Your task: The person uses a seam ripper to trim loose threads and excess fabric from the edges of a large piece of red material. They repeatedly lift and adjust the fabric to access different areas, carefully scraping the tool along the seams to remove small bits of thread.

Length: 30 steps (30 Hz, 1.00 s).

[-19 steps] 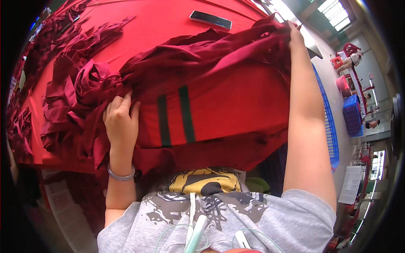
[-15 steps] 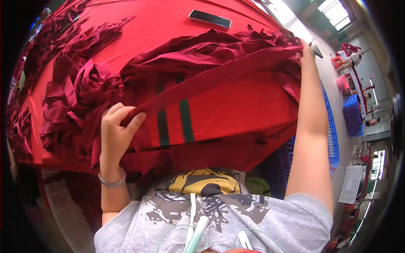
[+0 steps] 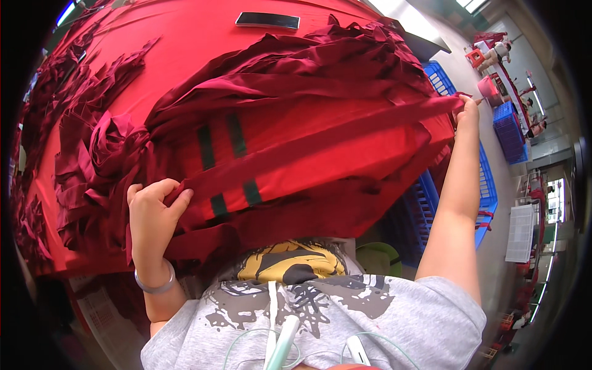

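Note:
Between my two hands a long strip of dark red fabric [image 3: 320,139] is stretched slantwise above the table. My left hand [image 3: 155,206], lower and at the left, pinches one end between thumb and fingers. Out to the right, my right hand [image 3: 467,111] grips the other end with the arm nearly straight. Behind the strip lies a long heap of crumpled dark red cloth pieces [image 3: 296,68]. More dark red fabric [image 3: 290,213] hangs over the near table edge by my body. Two dark green bands [image 3: 237,135] on the red table cover pass beneath the strip.
A black phone [image 3: 267,21] lies on the red-covered table [image 3: 191,37] at the back. Bunched dark red cloth [image 3: 92,154] covers the left side. Blue plastic crates [image 3: 487,185] stand on the floor at the right. Stools and other people show farther off.
The strip has come nearer to me, its right end lowered from the heap with my right hand. My left hand has moved slightly left and down. The view has shifted too.

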Motion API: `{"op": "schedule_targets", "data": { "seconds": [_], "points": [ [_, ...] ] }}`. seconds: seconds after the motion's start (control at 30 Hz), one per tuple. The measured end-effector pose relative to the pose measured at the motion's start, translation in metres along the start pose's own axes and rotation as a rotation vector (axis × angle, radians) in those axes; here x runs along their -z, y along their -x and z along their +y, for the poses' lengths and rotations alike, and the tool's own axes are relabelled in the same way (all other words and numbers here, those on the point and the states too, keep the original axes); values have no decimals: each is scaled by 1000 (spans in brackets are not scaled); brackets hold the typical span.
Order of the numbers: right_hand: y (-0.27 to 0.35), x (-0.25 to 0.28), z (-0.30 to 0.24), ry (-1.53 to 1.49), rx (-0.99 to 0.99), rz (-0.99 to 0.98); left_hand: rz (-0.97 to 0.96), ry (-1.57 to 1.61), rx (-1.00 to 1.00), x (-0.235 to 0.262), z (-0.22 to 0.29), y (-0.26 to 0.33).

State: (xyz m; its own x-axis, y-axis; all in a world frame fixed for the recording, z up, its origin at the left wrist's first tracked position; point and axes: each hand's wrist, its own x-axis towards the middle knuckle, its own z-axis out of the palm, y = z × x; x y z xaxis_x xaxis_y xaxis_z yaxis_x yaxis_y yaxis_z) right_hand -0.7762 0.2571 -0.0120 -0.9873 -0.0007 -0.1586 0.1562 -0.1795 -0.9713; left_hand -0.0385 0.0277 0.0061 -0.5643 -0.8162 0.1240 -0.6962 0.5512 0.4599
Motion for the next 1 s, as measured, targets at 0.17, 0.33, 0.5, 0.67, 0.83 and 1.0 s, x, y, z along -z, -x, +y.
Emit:
{"op": "schedule_targets", "data": {
  "seconds": [0.17, 0.33, 0.5, 0.67, 0.83, 1.0],
  "points": [
    [28, 10, 45, 672, -5, 21, 76, -283, -13, -19, -3, 6],
    [15, 54, 55, 756, 302, 76, 107, -342, -67, -33, 7, 10],
    [38, 52, 60, 1347, 456, 225, 239, -337, -193, -49, 11, 18],
    [125, 13, 54, 1419, 998, 174, 189, -67, -463, -49, 15, 35],
    [142, 10, 72, 1652, 474, -241, -49, -183, -359, -63, 13, 47],
    [134, 25, 70, 1548, 539, -122, -92, -217, -396, -62, 16, 46]
  ]
}}
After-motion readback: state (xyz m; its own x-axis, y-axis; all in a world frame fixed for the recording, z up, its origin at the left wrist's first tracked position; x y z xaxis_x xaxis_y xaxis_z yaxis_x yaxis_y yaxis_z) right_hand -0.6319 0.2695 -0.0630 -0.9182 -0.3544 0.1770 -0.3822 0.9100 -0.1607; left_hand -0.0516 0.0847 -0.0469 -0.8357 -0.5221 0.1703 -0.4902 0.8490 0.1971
